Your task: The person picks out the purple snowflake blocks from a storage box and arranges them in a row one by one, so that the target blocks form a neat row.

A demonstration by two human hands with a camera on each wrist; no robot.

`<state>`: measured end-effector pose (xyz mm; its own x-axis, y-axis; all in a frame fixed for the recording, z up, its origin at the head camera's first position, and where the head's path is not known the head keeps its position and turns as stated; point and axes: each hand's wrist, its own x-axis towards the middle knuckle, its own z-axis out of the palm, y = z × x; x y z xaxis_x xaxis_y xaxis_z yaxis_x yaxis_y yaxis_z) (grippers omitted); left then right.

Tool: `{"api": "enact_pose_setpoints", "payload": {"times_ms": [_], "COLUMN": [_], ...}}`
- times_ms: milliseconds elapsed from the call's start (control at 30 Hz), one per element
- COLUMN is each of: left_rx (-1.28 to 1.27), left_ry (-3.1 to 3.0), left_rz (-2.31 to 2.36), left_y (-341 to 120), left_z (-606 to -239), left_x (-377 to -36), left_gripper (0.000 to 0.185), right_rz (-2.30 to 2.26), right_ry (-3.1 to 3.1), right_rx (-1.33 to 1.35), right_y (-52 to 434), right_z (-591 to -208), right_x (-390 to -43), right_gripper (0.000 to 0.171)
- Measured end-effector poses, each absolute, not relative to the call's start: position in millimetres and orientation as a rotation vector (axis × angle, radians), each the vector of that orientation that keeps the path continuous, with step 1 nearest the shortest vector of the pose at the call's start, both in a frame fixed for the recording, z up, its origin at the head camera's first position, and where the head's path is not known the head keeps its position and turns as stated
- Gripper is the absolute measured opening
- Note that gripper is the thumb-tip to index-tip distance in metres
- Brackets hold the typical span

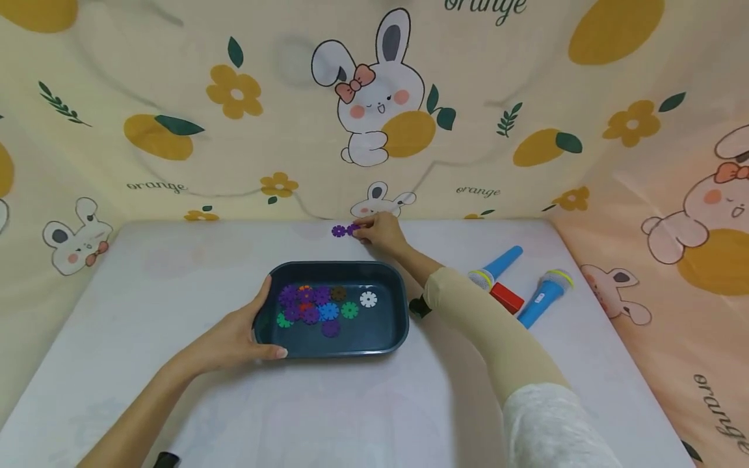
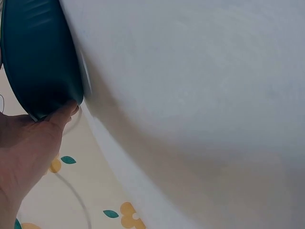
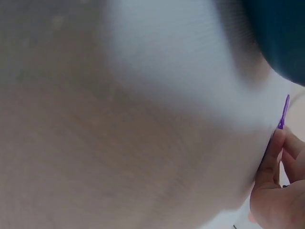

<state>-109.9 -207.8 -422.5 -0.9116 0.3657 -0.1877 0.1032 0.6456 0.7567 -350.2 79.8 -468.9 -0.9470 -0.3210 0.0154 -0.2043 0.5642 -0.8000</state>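
Pinching purple snowflake pieces [image 1: 344, 230] at right hand [image 1: 383, 233] fingertips, beyond tray [image 1: 386, 338]

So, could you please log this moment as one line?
left hand: grips dark teal plastic tray | right hand: pinches purple plastic snowflake discs on white table

The left arm [image 1: 175, 383] is bare from the wrist back, with no sleeve, watch or ring to be seen on the left hand [image 1: 236, 338]. The right arm wears a snug, smooth cream sleeve [image 1: 486, 325] from the wrist up the forearm, and over it, nearer the elbow, a looser light grey knit sleeve [image 1: 556, 429] with a flecked look. The right hand [image 1: 383, 232] is bare, and a small dark strap [image 1: 418, 307] shows at the cream sleeve's wrist end.
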Motion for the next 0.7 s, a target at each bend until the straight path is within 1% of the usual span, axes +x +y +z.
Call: {"api": "enact_pose_setpoints", "payload": {"times_ms": [400,700], "left_rx": [0.397,0.396], "left_ry": [2.535,2.58], "left_rz": [1.146,1.096], "left_y": [-205,-206], "left_z": [-421,-421], "left_x": [-109,-111], "left_gripper": [0.129,0.132], "right_rz": [-1.284,-1.609], "right_ry": [2.689,2.361], "right_rx": [-0.462,-0.55], "right_y": [87,92], "right_z": [-466,-429], "right_x": [-346,-320], "right_gripper": [0.027,0.028]}}
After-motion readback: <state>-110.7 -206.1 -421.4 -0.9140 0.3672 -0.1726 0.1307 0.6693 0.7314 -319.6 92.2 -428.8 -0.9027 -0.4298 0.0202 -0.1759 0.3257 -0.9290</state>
